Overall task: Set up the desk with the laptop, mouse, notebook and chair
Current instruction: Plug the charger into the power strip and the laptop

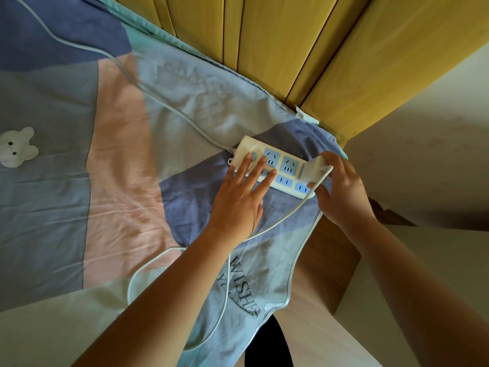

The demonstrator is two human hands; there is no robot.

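Both bare forearms are reaching out over a patchwork blue, pink and grey bedsheet (119, 181), so this looks like the powering-up bit of the setup. Left hand (238, 202) is lying flat and spread, pinning down a white power strip with blue sockets (280, 165), gripping nothing. Right hand (341, 189) is closing its grip around a white plug adapter (313, 170) with a thin white cable (264, 229), pressing it at the strip's far end. Laptop, mouse, notebook and chair aren't in view. Next move probably needs a firm straight push while holding the strip steady.
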